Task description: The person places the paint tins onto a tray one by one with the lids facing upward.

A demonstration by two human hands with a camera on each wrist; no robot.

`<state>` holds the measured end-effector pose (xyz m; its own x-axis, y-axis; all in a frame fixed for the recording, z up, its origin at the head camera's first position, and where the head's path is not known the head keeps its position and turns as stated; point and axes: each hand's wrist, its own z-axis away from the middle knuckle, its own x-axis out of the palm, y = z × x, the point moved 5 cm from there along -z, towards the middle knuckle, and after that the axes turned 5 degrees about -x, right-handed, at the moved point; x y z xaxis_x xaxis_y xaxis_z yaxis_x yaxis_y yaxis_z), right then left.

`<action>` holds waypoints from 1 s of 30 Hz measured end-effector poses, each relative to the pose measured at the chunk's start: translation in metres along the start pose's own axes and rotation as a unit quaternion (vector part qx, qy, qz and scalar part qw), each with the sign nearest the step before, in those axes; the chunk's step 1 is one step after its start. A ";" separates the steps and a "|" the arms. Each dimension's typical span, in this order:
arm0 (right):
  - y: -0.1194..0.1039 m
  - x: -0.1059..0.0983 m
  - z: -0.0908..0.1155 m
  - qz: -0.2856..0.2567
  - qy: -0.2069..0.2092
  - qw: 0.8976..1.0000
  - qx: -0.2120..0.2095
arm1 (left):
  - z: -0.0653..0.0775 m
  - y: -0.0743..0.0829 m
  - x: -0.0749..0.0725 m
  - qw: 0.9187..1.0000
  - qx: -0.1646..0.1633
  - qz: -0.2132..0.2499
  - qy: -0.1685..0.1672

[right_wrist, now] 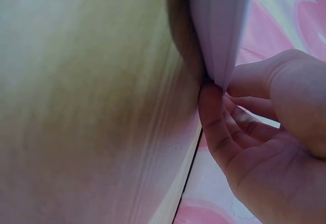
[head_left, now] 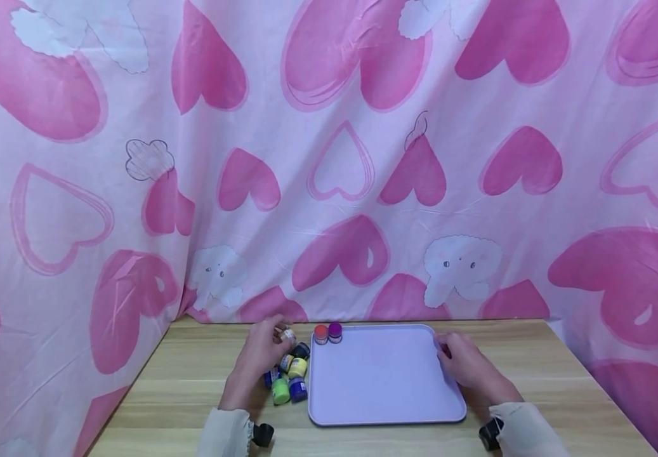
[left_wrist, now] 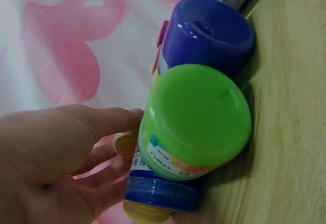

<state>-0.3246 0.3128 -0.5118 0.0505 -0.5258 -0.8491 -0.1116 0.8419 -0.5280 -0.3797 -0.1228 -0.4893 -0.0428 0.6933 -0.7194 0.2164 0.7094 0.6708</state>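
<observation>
Left of the tray (head_left: 386,387), toward the far edge of the table (head_left: 191,381), the left hand (head_left: 261,348) pinches a little jar (head_left: 288,334) between thumb and fingers. One round end of that jar looks tan in the left wrist view. Just below the hand sits a pile of jars, close beside the tray's left edge. It has a dark blue jar (head_left: 271,377), a green jar (head_left: 280,391), a yellow-topped jar (head_left: 286,362), a purple-blue jar (head_left: 297,390), a yellow jar (head_left: 297,367) and a black jar (head_left: 301,350). I can't tell if any of them touch the tray.

Up in the tray's far left corner, an orange-topped jar (head_left: 320,334) and a purple-topped jar (head_left: 335,332) stand side by side. At the tray's right edge, near the far corner, the right hand (head_left: 468,360) pinches the rim, thumb on top and a finger under it.

My guess is that this step is picking one jar from the pile. The next move seems to call for lifting it over the left rim and setting it down softly, without bumping the two standing jars, while the right hand steadies the tray.
</observation>
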 end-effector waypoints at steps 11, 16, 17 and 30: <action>0.000 0.000 0.002 -0.002 0.004 1.000 0.001 | 0.000 0.010 0.002 0.999 0.033 0.030 0.029; 0.001 0.000 0.002 -0.004 0.003 1.000 0.006 | -0.002 0.014 0.007 0.998 0.044 0.049 0.022; 0.002 0.000 0.002 -0.005 0.002 1.000 0.006 | -0.002 0.015 0.007 0.997 0.047 0.051 0.022; 0.003 0.001 0.001 -0.003 -0.005 1.000 0.013 | -0.001 0.040 0.018 0.995 0.076 0.063 0.020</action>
<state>-0.3241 0.3148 -0.5142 0.0609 -0.5300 -0.8458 -0.0852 0.8415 -0.5334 -0.3725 -0.0822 -0.4756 -0.0436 0.7822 -0.6214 0.3682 0.5908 0.7179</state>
